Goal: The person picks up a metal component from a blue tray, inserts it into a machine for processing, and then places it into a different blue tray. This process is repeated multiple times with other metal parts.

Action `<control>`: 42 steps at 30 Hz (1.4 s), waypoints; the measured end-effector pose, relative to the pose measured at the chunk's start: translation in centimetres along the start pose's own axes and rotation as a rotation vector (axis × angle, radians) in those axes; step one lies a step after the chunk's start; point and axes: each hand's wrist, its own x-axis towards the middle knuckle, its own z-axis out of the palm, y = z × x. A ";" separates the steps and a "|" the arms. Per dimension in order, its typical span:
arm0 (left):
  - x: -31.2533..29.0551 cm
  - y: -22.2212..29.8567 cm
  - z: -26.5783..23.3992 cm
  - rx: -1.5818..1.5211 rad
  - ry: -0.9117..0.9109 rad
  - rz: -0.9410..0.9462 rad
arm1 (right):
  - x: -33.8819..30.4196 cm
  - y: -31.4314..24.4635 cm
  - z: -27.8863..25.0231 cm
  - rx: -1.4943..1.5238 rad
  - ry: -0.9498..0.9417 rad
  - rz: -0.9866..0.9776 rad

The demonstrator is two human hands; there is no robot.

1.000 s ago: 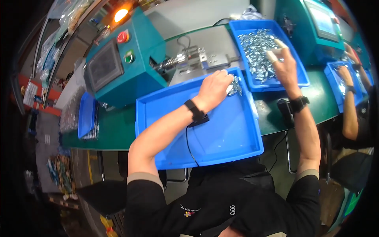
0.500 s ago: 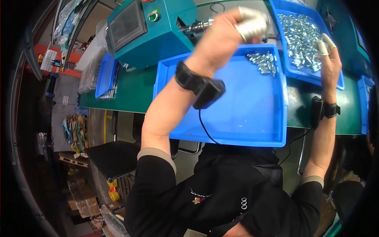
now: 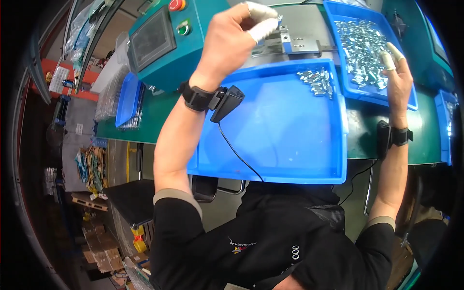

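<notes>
My left hand (image 3: 234, 36) is raised at the metal fixture (image 3: 282, 41) of a teal machine (image 3: 159, 43), its white-capped fingertips pinched on a small metal part. My right hand (image 3: 398, 77) rests with fingers spread on the near rim of a far blue tray (image 3: 408, 101) heaped with small shiny metal parts (image 3: 360, 41). Both wrists wear black bands. A large blue tray (image 3: 275, 130) lies in front of me with a small pile of the same metal parts (image 3: 316, 79) in its far right corner.
The teal machine has a grey screen, a red button (image 3: 175, 5) and a green button (image 3: 182, 29). A smaller blue tray (image 3: 126, 99) sits at the left of the green bench (image 3: 125, 128). Another blue tray (image 3: 447, 125) lies at the far right. Boxes and a pallet stand on the floor at left.
My left hand has lifted from the parts in the near tray up to the machine's fixture. My right hand stays at the far tray. The view has tilted toward the bench.
</notes>
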 end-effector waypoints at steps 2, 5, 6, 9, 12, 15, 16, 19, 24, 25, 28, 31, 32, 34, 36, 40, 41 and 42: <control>0.0 -0.8 1.1 0.404 -0.058 0.012 | -0.2 -0.2 0.0 -0.002 0.000 0.008; 1.0 -3.3 1.1 0.586 -0.106 0.097 | -0.3 -0.8 0.6 0.022 -0.019 0.032; 1.6 -3.7 1.4 0.676 -0.128 0.135 | -0.2 -0.6 0.5 0.013 -0.006 0.033; 2.6 -4.9 2.3 0.748 -0.158 0.155 | 0.0 -0.2 0.3 0.062 -0.026 0.023; 3.3 -5.9 2.8 0.811 -0.189 0.185 | 0.0 -0.2 0.3 0.074 -0.011 0.032; 3.8 -6.6 3.1 0.859 -0.223 0.230 | 0.0 -0.2 0.3 0.084 -0.011 0.042; 3.8 -6.9 3.0 0.866 -0.232 0.235 | 0.0 -0.3 0.3 0.089 -0.016 0.049; 3.8 -7.6 2.7 0.880 -0.248 0.249 | 0.1 -0.4 0.4 0.096 -0.016 0.058; 3.6 -7.8 2.7 0.900 -0.249 0.309 | 0.1 -0.5 0.5 0.101 -0.004 0.057; 3.4 -7.7 2.7 0.915 -0.249 0.340 | 0.1 -0.6 0.5 0.104 -0.002 0.054; 3.3 -7.9 2.9 0.926 -0.225 0.397 | 0.0 -0.7 0.4 0.092 0.013 0.058; 3.2 -8.3 3.1 0.917 -0.190 0.440 | 0.0 -0.8 0.6 0.075 0.016 0.057; 3.2 -8.4 3.1 0.936 -0.183 0.453 | 0.0 -0.7 0.7 0.066 0.012 0.062; 3.2 -8.4 3.0 0.971 -0.169 0.477 | 0.0 -0.8 0.7 0.049 0.007 0.057; 3.4 -8.3 3.0 0.970 -0.171 0.471 | 0.1 -0.9 0.7 -0.033 -0.033 0.077; 3.4 -8.6 2.8 0.964 -0.175 0.433 | 0.5 -1.4 0.8 -0.009 -0.133 0.166; 3.5 -8.9 2.8 0.944 -0.174 0.418 | 0.8 -1.6 0.8 0.024 -0.169 0.212; 3.7 -9.2 2.7 0.923 -0.172 0.404 | 1.2 -1.8 0.9 0.020 -0.177 0.189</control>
